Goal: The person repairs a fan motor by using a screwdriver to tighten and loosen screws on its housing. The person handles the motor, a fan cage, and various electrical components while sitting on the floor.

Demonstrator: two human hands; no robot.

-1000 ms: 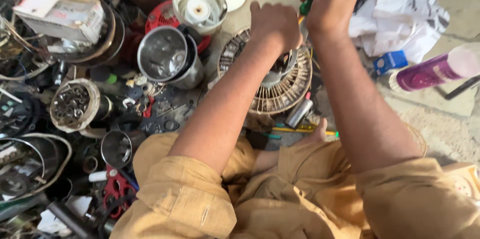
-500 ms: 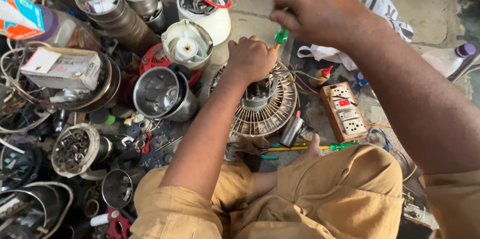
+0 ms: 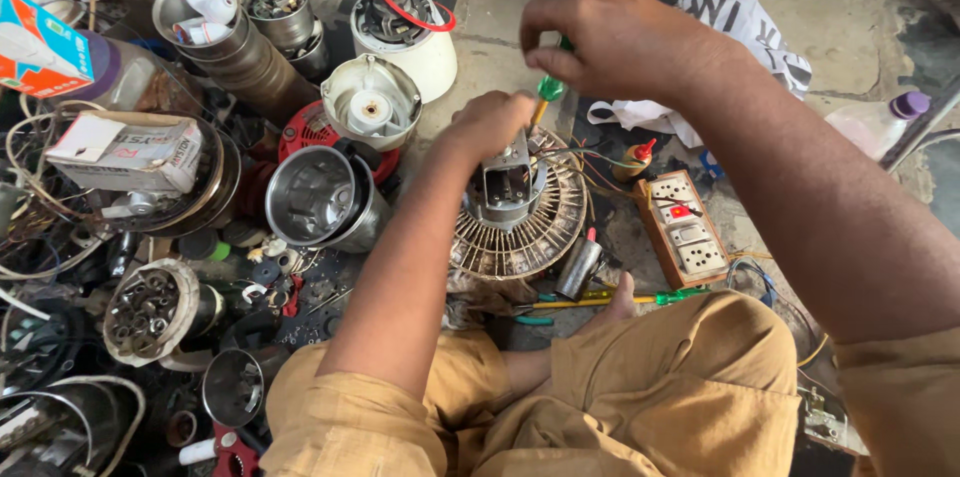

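A person sits on the floor with a round fan motor (image 3: 520,222) right in front of their knees. The left hand (image 3: 490,125) is closed on the top of the motor and holds it in place. The right hand (image 3: 615,42) is pinched tight around a green screwdriver (image 3: 548,92) that points down at the motor. The screwdriver could slip off and poke the left hand, because that hand sits right beside the tip. It could also catch the thin loose wires (image 3: 590,157) coming out of the motor and pull them. The motor rests on a messy floor, so it may wobble if the push is hard. Lots of things crowd around. A shiny steel cup (image 3: 315,199) and a white jar base (image 3: 372,102) stand just to the left. A wooden switch board (image 3: 685,227) lies to the right, and a second screwdriver (image 3: 620,299) lies near the knees. A small red-capped bottle (image 3: 634,161) stands close to the wires, where an elbow could bump it.
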